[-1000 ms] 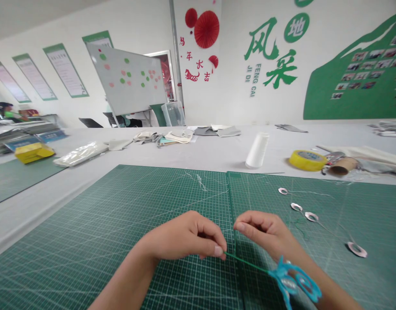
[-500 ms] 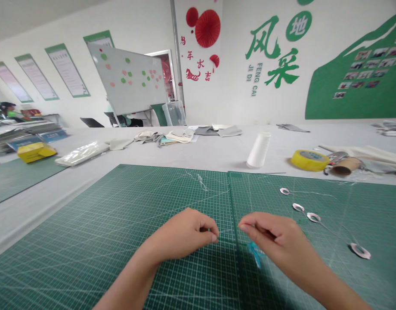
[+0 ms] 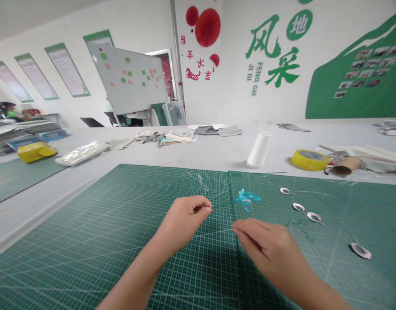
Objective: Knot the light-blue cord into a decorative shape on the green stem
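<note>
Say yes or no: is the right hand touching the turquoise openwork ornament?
No: green gridded cutting mat shows between the right hand and the turquoise openwork ornament.

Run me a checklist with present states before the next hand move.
1. Left hand pinching the green cord: ok.
2. Cord running to the blue ornament: ok.
3. Ornament lifted off the cutting mat: cannot tell from this angle.
4. Thread in the right hand: cannot tell; thumb and finger meet, but nothing shows clearly between them.
5. Pale rings apart from both hands: ok, off to the right.
6. Mat free of loose thread: not ok; white thread lies beyond the left hand.
</note>
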Demonstrator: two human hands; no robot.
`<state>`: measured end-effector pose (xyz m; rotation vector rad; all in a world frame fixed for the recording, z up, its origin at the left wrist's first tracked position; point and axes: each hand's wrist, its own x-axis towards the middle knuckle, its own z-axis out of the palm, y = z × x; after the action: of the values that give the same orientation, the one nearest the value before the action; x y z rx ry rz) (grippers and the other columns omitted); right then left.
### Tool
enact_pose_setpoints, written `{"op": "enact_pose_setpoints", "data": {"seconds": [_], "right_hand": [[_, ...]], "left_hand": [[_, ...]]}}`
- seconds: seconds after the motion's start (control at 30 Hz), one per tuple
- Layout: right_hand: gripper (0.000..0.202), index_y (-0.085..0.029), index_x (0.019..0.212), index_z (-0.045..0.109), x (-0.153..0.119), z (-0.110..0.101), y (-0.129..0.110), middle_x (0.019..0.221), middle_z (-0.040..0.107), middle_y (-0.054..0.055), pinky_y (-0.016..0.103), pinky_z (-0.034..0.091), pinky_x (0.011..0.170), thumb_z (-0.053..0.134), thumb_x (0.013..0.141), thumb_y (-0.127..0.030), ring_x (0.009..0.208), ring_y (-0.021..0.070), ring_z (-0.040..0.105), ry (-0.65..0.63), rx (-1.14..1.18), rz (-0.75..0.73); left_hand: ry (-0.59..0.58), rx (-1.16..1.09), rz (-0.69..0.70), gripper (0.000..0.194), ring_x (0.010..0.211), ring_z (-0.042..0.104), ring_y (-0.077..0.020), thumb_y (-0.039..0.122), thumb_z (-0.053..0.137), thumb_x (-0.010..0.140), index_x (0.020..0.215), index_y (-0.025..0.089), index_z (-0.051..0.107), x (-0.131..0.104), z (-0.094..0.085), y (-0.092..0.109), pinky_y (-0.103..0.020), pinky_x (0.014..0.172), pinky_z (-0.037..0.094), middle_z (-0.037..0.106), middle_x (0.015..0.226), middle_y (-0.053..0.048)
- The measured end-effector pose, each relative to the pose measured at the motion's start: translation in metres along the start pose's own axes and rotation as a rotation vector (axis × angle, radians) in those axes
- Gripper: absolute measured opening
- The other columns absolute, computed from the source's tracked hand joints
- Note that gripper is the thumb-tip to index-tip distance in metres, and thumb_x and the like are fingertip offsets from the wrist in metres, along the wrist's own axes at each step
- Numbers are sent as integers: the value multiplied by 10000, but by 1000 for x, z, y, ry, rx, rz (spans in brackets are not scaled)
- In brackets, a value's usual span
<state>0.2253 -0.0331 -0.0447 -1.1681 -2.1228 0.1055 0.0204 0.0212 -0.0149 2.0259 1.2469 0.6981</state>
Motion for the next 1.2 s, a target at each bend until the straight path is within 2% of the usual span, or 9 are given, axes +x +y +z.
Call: {"op": "enact_pose_setpoints", "data": {"seconds": [0.2,0.53,0.77,0.87,0.97,1.07,1.2], "right_hand": [[258,-213,833,684,0,4,3,688,694,10,246,503,583,448,930,-250,590,146,651,-27,40,76],[239,-215,860,683,0,7,4,754,702,22,285,502,637,453,922,-217,665,167,650,-95,137,155],[229,-209,825,687,1,7,6,744,702,14,293,481,624,495,914,-294,670,175,631,-76,310,293],[222,-210,828,702,0,7,8,791,713,27,309,483,662,526,895,-327,744,197,639,-49,390,353],[231,-203,792,709,2,6,12,733,694,18,284,472,614,544,883,-338,695,182,620,-107,503,396],[243,-193,753,711,6,3,18,650,659,2,254,447,559,573,860,-361,613,153,584,-167,599,411],[237,-189,715,698,8,-3,22,652,656,-7,253,466,609,606,840,-367,636,144,584,-231,679,380]], "left_hand": [[28,-26,18,184,611,482,-120,268,499,865,776,192,641,-1,0,4,-241,584,338,568,649,32],[-20,-157,24,156,623,456,-113,252,528,857,770,177,634,-2,-3,9,-236,593,343,535,656,30],[-182,-380,57,146,601,437,-102,250,560,849,777,158,646,-4,-8,11,-222,573,342,488,620,33],[-248,-431,55,133,601,441,-98,241,572,840,796,159,668,-6,-10,13,-215,570,349,508,636,27],[-363,-464,55,135,614,457,-97,233,579,837,811,160,690,-9,-11,15,-208,579,365,550,676,14],[-479,-428,80,136,616,473,-98,209,582,830,835,165,711,-11,-12,15,-202,582,375,590,688,8],[-600,-283,131,159,624,502,-105,215,571,840,871,182,724,-12,-11,14,-202,584,377,641,725,1]]}}
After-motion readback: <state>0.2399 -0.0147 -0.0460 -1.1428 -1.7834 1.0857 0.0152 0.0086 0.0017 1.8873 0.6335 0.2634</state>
